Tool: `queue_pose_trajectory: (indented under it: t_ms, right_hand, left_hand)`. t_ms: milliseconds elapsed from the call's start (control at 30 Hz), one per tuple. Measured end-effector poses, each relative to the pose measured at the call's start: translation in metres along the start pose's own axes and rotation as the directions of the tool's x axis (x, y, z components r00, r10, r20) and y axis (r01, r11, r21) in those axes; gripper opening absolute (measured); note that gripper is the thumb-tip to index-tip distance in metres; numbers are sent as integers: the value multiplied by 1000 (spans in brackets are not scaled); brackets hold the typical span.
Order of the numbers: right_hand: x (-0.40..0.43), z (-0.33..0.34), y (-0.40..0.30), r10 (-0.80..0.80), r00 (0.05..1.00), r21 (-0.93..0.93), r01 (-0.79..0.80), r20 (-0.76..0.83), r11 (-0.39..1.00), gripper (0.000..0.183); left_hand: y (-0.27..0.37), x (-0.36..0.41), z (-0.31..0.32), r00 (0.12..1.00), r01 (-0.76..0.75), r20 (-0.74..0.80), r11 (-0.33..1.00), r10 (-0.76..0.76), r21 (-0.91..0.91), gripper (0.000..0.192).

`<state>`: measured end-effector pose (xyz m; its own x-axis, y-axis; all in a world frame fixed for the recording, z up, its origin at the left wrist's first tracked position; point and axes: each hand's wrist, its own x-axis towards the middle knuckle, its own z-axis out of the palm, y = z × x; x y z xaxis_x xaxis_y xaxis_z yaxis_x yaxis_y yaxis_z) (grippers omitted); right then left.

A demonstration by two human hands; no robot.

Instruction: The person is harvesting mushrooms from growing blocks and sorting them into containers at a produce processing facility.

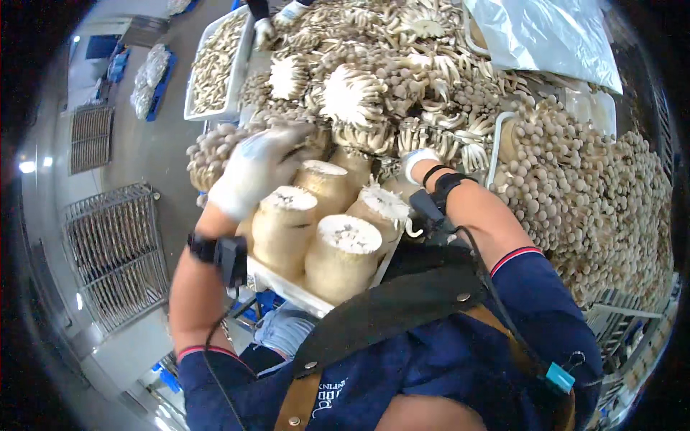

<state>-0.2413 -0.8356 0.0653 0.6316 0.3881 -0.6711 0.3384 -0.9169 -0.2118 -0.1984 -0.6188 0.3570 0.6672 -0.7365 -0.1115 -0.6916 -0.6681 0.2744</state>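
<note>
My left hand point(245, 167), in a white glove and blurred, reaches over the left side of a white crate point(315, 306). Its fingers are beside a brown-capped mushroom cluster point(210, 153); whether they grip anything is unclear. In the crate stand several cream-coloured cultivation bottles point(342, 264) with white, rough-cut tops. Only the glove cuff of my right hand point(420, 161) shows clearly, at the crate's far right corner. Its fingers are blurred or hidden near another bottle point(385, 207) and the cut mushroom stems point(426, 137). A pale mushroom clump point(353, 97) lies base-up beyond both hands.
A big mushroom heap point(377, 48) covers the worktop. Loose mushrooms fill a white tub point(218, 64) at far left. Another person's gloved hand point(264, 33) works beside it. At right are piled clusters point(582, 199) and a plastic sheet point(550, 40). Wire racks point(116, 253) stand left.
</note>
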Motion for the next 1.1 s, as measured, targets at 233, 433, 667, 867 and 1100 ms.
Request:
queue_pose_trajectory:
  t_ms: [233, 433, 667, 867, 1100]
  right_hand:
    - [-57, 35, 15, 133, 955, 406, -15, -265, 914, 28]
    - [-93, 82, 24, 216, 976, 547, -164, -31, 821, 47]
    - [-53, 111, 4, 222, 975, 640, -191, 34, 744, 53]
    - [-74, 64, -61, -116, 991, 419, 81, 59, 904, 55]
    - [-99, 50, -52, -3, 1000, 629, 15, -20, 777, 54]
  left_hand:
    - [2, -193, 47, 382, 458, -652, 747, -654, -481, 41]
    - [3, -220, 115, 393, 411, -585, 705, -709, -578, 46]
    - [0, -224, 133, 406, 585, -577, 687, -709, -432, 40]
    - [16, -217, 127, 385, 524, -616, 712, -687, -467, 34]
    - [9, -217, 128, 377, 515, -672, 747, -637, -419, 32]
